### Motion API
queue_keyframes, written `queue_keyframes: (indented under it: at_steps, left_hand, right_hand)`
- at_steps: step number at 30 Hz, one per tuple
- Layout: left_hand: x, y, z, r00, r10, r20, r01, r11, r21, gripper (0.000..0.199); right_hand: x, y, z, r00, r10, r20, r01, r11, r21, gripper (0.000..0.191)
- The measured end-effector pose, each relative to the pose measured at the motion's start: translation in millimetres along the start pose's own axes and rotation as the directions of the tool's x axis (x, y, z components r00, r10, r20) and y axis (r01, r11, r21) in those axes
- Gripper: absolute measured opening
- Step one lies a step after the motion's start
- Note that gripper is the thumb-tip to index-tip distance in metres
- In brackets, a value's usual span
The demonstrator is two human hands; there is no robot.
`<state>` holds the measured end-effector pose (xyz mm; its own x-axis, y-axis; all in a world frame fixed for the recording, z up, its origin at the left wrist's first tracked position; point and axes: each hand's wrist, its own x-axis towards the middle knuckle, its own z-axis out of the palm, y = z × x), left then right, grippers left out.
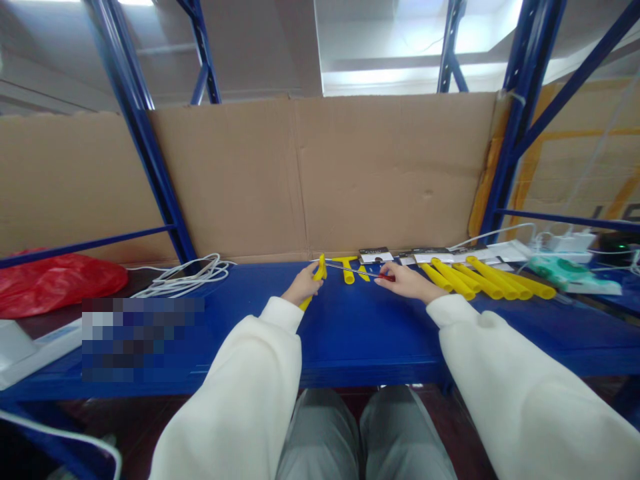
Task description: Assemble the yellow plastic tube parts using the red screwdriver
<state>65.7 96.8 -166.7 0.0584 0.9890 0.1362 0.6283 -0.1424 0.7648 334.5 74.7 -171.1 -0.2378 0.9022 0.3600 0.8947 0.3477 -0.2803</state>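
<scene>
My left hand (pixel 303 285) is wrapped round a yellow plastic piece (pixel 321 269), whose lower end shows below the fingers. My right hand (pixel 400 280) holds a screwdriver by its red handle (pixel 386 277). The thin metal shaft (pixel 353 270) points left, and its tip reaches the yellow piece; the exact contact is too small to tell. Just behind the shaft, a yellow T-shaped part (pixel 348 272) lies on the blue table, with a smaller yellow part (pixel 364 273) beside it. Several yellow tubes (pixel 480 280) lie side by side to the right of my right hand.
Packaged cards (pixel 376 255) lie along the table's back edge, before a cardboard wall (pixel 350 173). A coiled white cable (pixel 193 277) and red plastic bag (pixel 60 281) are left. A power strip (pixel 570 245) and green-white packet (pixel 573 272) are right. Blue posts (pixel 520 120) flank the table (pixel 370 333).
</scene>
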Motion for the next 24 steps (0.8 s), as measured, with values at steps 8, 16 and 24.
queue_keyframes:
  at_steps: [8, 16, 24]
  left_hand:
    - [2, -2, -0.1, 1.000, 0.015, 0.015, -0.016, 1.000, 0.015, 0.069]
    - [0, 0, 0.9, 1.000, 0.016, 0.024, -0.018, 0.996, 0.085, 0.069]
    - [-5, 5, -0.7, 1.000, -0.001, -0.008, 0.002, 0.991, 0.137, 0.066]
  right_hand:
    - [-4, -11, -8, 0.999, 0.015, 0.031, -0.011, 0.992, -0.123, 0.023]
    - [0, 0, -3, 0.997, 0.073, -0.001, -0.073, 0.991, -0.114, 0.015]
    - [0, 1, 1, 0.994, 0.095, 0.051, -0.096, 0.995, 0.011, 0.022]
